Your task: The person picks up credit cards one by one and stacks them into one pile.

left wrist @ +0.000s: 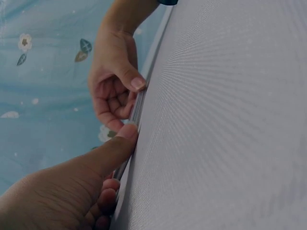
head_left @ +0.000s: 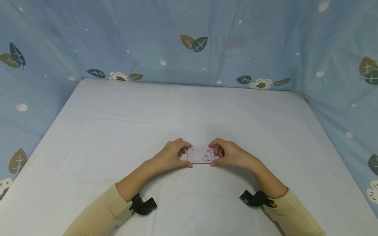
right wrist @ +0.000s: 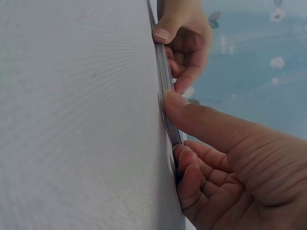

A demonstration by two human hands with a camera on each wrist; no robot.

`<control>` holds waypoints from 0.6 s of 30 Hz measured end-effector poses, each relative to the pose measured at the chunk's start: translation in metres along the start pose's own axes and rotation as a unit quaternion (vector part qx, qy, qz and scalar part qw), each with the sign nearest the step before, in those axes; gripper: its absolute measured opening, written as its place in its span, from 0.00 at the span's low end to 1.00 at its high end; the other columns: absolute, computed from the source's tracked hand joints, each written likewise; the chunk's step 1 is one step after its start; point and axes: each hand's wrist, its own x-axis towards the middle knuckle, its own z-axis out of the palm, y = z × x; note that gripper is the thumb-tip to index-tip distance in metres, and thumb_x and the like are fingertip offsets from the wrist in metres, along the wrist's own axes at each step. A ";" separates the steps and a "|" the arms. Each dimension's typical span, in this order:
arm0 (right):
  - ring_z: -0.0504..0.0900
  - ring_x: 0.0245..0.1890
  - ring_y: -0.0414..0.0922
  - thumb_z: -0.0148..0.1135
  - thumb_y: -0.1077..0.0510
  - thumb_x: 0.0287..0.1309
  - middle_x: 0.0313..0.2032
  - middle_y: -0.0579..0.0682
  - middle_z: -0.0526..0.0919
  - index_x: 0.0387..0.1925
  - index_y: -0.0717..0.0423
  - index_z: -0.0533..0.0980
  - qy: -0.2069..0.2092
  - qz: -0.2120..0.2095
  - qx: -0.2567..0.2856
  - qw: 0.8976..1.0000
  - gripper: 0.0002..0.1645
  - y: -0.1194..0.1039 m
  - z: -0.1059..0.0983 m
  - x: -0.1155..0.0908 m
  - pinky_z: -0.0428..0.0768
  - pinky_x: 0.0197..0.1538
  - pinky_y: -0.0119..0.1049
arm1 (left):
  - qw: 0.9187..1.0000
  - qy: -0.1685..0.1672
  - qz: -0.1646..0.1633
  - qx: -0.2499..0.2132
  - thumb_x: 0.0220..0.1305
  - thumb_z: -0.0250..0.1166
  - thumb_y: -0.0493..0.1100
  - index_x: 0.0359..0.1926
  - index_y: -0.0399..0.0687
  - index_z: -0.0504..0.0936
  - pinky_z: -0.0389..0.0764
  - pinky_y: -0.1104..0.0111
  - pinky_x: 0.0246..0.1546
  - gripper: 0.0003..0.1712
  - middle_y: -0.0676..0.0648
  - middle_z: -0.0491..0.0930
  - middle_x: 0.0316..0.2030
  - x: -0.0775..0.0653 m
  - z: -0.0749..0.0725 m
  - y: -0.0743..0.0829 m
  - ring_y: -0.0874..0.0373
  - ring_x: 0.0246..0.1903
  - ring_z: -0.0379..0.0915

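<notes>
A small stack of cards (head_left: 200,154) lies flat at the middle of the white table, its top card pale pink with "VIP" lettering, a gold patch and blossoms. Several thin layers show along the stack's edge (right wrist: 164,72) in the right wrist view. My left hand (head_left: 172,154) pinches the left end, thumb on the near edge and index finger on the far corner. At the opposite end my right hand (head_left: 231,154) pinches the cards the same way. The other fingers of both hands are curled in beside the short ends.
A white cloth with faint fold lines covers the table (head_left: 133,105). Blue curtains (head_left: 165,42) with leaves and flowers hang behind it and at both sides. Black wrist devices (head_left: 143,206) sit at both beige sleeves (head_left: 100,209).
</notes>
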 end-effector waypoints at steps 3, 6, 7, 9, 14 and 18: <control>0.70 0.27 0.40 0.75 0.58 0.43 0.32 0.48 0.74 0.51 0.58 0.70 0.001 0.000 -0.003 1.000 0.32 0.000 0.000 -0.001 0.71 0.28 0.27 | 1.000 -0.002 0.003 0.001 0.44 0.77 0.51 0.51 0.44 0.78 0.64 0.71 0.36 0.33 0.55 0.70 0.32 0.000 0.000 -0.001 0.64 0.29 0.62; 0.70 0.27 0.40 0.76 0.57 0.43 0.32 0.49 0.74 0.50 0.59 0.71 0.004 -0.004 -0.001 1.000 0.33 0.001 -0.001 -0.001 0.71 0.28 0.27 | 1.000 -0.003 0.001 -0.001 0.44 0.77 0.51 0.52 0.44 0.78 0.64 0.71 0.37 0.34 0.55 0.70 0.32 0.000 -0.001 -0.001 0.64 0.30 0.62; 0.70 0.27 0.40 0.76 0.56 0.42 0.32 0.48 0.75 0.50 0.59 0.72 0.008 -0.006 -0.001 1.000 0.33 0.002 -0.001 -0.001 0.71 0.28 0.27 | 1.000 -0.003 0.000 -0.003 0.44 0.77 0.52 0.52 0.44 0.78 0.64 0.70 0.37 0.34 0.55 0.70 0.32 0.000 -0.001 -0.001 0.64 0.30 0.62; 0.71 0.27 0.40 0.76 0.54 0.42 0.31 0.48 0.75 0.50 0.58 0.73 0.016 -0.009 0.001 1.000 0.33 0.003 -0.002 -0.001 0.71 0.29 0.27 | 1.000 -0.005 -0.003 -0.005 0.43 0.77 0.52 0.53 0.45 0.77 0.64 0.70 0.37 0.35 0.56 0.70 0.32 0.000 -0.001 -0.002 0.64 0.30 0.62; 0.73 0.27 0.41 0.75 0.55 0.45 0.30 0.47 0.77 0.50 0.59 0.74 0.036 -0.019 0.021 0.999 0.30 0.006 -0.005 -0.001 0.73 0.30 0.28 | 1.000 -0.007 -0.003 -0.016 0.42 0.77 0.55 0.58 0.41 0.74 0.66 0.71 0.35 0.43 0.55 0.71 0.33 0.001 -0.002 -0.002 0.64 0.30 0.62; 0.73 0.26 0.40 0.72 0.57 0.49 0.29 0.47 0.77 0.50 0.61 0.74 0.049 -0.038 0.032 0.998 0.27 0.008 -0.007 0.001 0.73 0.29 0.28 | 0.999 0.004 -0.016 -0.029 0.48 0.74 0.54 0.60 0.39 0.72 0.69 0.71 0.36 0.41 0.55 0.73 0.34 0.001 -0.004 0.001 0.63 0.31 0.65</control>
